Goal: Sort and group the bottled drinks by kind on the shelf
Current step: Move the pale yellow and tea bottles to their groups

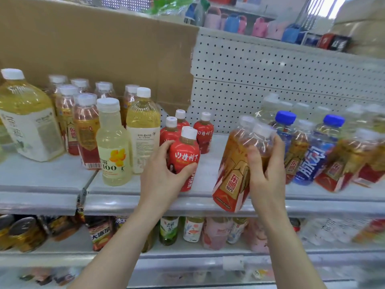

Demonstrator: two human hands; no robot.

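The left hand [164, 170] grips a small red bottle [184, 159] round its body, thumb across the front and fingers curled round the left side. The bottle stands near the front lip of the shelf [135, 203]. The right hand [265, 170] clasps the held amber bottles [233, 176], which carry red-and-gold labels (two caps show above the fingers, so it looks like a pair). They tilt leftward with the base hanging out past the shelf lip. Just behind the gripped red bottle, three more red bottles [205, 132] stand in a loose cluster. To its left stand a tall yellow tea bottle [142, 130] and a pale lemon drink [113, 147], then a rear amber cluster [85, 126] and a large yellow jug [25, 122]. Right of the right hand, blue-capped bottles [316, 155] crowd in among other amber ones, all blurred. A cardboard sheet [93, 49] and a pegboard panel [270, 76] close off the back. Bare shelf shows between the red cluster and the held amber bottles.
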